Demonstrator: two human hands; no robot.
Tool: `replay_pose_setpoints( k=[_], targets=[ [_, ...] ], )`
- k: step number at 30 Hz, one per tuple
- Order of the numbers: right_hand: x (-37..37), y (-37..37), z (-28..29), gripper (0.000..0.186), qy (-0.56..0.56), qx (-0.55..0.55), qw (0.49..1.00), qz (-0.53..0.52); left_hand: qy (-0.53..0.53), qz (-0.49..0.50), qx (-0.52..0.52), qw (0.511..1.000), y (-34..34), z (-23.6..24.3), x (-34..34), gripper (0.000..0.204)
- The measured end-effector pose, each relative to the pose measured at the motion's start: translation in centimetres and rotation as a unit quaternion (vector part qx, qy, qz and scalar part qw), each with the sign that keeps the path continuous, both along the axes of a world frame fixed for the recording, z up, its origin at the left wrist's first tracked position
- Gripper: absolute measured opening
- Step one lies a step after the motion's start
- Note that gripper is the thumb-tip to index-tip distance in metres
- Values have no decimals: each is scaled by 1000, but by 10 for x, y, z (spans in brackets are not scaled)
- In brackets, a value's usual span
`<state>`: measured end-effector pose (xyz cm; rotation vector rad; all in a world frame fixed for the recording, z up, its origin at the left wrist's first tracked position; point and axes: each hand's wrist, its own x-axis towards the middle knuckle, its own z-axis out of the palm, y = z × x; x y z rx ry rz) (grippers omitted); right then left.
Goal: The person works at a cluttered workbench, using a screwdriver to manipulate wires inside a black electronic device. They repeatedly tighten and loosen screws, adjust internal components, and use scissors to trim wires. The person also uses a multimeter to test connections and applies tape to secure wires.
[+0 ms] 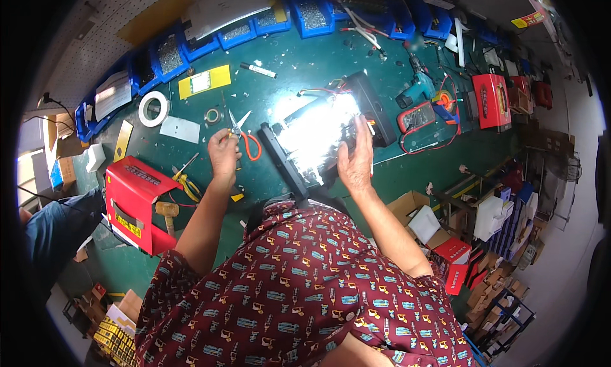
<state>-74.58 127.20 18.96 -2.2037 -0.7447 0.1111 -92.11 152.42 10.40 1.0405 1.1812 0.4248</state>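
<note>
Left hand [224, 155] curled at scissors [254, 147], grip unclear; right hand [358, 160] open, fingers extended, at glaring device [318, 134].

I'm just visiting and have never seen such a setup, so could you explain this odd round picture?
There's no robot here: these are a person's bare hands, seen by a wide, edge-bending camera worn on the head. The left hand is at the orange-handled scissors; whether it grips them is unclear. The right hand, open, is at the right side of a black-edged device lost in glare. The green bench also bears a marker, a drill and blue bins.
</note>
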Motion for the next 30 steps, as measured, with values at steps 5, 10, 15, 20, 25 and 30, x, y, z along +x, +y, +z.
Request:
replay_pose_setpoints(
  k=[5,10,15,20,25,30],
  targets=[
    [-3,7,3,62,-76,-21,996,-28,28,-81,24,996,-24,6,-8,47],
    [-3,-4,-10,35,-18,-54,998,31,-15,-157,-3,987,-49,14,-2,69],
    [2,-9,4,16,-2,52,998,-30,-35,-241,16,970,-80,6,9,102],
    [62,-32,8,38,-157,11,982,-101,-8,-288,57,956,-105,27,27,102],
    [92,-64,-30,63,5,-126,990,-64,19,-267,54,962,-114,22,35,100],
    [82,-73,-30,60,32,-105,991,-73,1,-267,114,957,-105,25,43,91]
  ],
)
